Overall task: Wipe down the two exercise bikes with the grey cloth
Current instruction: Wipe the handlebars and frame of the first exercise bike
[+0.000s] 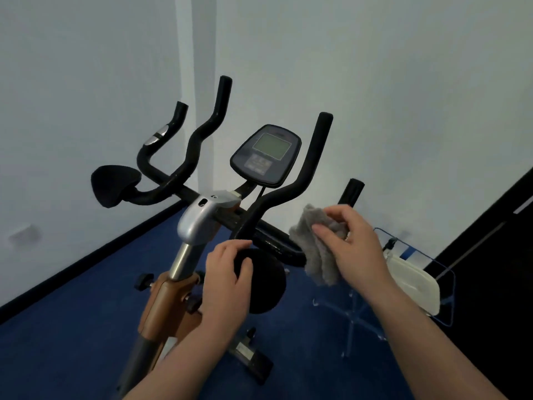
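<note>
Your right hand (349, 241) grips the grey cloth (317, 249), bunched and hanging down, at the near-right bend of the black handlebar (305, 174); the cloth touches or just covers the bar there, can't tell which. Your left hand (227, 281) rests on the black elbow pad (265, 281) near centre, fingers curved over its edge, thumb along the side. The exercise bike (199, 217) stands centre, silver stem cover, brown frame below. Console (265, 154) sits far centre, greenish screen blank; the markings under it are too blurred to read, no brand legible. A second pad (115, 186) sits left. A clear stand with a white pouch (412, 281) sits right on blue floor (72, 313).
</note>
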`<move>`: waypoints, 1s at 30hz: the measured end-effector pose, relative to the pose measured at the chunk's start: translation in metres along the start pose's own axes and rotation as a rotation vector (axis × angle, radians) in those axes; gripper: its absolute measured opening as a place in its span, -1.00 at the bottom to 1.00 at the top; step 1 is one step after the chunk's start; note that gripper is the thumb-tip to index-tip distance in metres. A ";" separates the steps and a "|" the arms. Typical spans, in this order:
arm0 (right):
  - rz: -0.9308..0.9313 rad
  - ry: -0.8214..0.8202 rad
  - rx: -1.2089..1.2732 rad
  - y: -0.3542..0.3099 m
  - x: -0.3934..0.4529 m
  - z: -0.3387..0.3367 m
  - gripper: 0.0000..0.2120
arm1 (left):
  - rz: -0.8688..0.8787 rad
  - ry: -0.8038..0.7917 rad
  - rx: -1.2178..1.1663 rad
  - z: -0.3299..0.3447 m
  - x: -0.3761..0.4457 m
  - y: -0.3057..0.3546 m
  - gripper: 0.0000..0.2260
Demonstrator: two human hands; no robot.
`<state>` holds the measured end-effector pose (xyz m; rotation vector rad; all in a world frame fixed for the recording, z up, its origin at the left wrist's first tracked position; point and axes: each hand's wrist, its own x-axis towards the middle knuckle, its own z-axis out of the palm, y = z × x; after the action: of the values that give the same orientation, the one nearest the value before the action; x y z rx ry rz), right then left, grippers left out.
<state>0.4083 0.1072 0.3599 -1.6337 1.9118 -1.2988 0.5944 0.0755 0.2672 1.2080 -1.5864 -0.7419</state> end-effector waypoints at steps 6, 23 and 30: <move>-0.516 -0.244 -0.589 0.041 0.004 0.021 -0.85 | -0.020 0.249 0.270 0.028 0.002 0.006 -0.77; -0.339 -0.466 -0.381 0.032 0.075 0.071 -0.82 | -0.060 0.436 0.226 0.042 -0.001 0.002 -0.83; -0.351 -0.811 -0.564 0.037 0.091 0.020 -0.82 | 0.017 0.386 0.198 0.040 -0.004 -0.003 -0.85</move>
<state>0.3720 0.0139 0.3481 -2.3465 1.5519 -0.0517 0.5582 0.0748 0.2496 1.3842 -1.3656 -0.3179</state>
